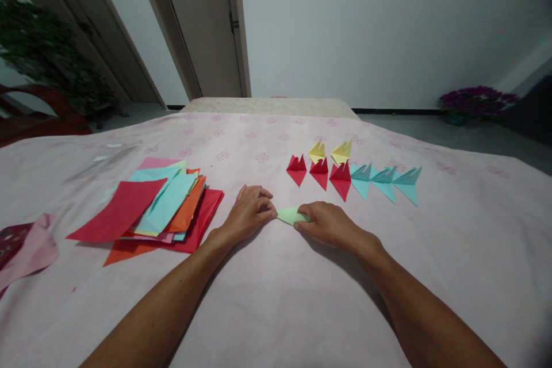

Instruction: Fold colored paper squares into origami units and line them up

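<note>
Between my two hands a small piece of pale green folded paper (288, 215) lies on the pink cloth, its left end narrowing to a point. My left hand (253, 207) pinches that pointed tip between thumb and finger. Gripping the wider part, my right hand (325, 221) has its thumb at the near edge and its fingers over the top, which hides the paper's right end. Just beyond are folded paper cranes: several in a front row, with red ones (319, 172) on the left and light blue ones (383, 182) on the right, and two yellow ones (342, 153) behind.
A loose pile of coloured paper sheets (125, 207) lies left of my left hand. Farther left is a pink and dark red cloth item (34, 247). The flowered tablecloth (276, 310) covers the table. Beyond it stand a door (200, 23), a chair (43, 109) and purple flowers (476, 100).
</note>
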`<state>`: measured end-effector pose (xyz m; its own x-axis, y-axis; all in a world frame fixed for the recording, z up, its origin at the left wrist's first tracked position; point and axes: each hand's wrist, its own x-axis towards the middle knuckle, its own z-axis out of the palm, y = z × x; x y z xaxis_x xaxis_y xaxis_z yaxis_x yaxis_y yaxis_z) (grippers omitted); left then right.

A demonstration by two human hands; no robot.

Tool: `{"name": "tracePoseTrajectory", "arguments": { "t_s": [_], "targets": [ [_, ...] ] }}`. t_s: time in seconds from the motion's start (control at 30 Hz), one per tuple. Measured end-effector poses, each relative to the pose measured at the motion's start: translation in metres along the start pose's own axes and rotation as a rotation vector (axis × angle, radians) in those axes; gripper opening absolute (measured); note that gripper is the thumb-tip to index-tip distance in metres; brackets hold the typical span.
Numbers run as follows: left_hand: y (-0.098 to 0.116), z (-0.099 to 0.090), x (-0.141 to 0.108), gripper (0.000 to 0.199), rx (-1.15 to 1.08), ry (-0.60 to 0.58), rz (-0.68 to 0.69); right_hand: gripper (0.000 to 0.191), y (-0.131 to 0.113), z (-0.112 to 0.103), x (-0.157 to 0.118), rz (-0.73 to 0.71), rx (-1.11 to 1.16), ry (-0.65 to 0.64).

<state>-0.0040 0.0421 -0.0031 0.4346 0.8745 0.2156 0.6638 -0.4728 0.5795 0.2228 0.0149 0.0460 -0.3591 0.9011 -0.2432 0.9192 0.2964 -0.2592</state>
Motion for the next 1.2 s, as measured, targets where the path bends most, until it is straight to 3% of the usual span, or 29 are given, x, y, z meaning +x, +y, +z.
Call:
{"name": "tracePoseTrajectory", "arguments": {
  "t_s": [0.27,0.6,1.03,1.2],
  "targets": [
    [0.008,-0.002,-0.001,0.015,0.071,0.020,-0.013,0.022,-0.009,-0.007,-0.001,0.050,-0.048,-0.020],
    [0.010,-0.001,-0.002,0.010,0.146,0.043,-0.078,0.034,-0.006,-0.008,0.000,0.033,-0.022,-0.040],
    [0.011,-0.001,-0.005,0.004,0.171,0.115,-0.115,0.031,-0.007,-0.003,0.004,0.085,-0.057,-0.014],
    [0.004,0.003,-0.006,0.006,0.108,0.205,-0.124,0.032,-0.007,-0.003,0.005,0.103,-0.053,-0.024]
  ]
}}
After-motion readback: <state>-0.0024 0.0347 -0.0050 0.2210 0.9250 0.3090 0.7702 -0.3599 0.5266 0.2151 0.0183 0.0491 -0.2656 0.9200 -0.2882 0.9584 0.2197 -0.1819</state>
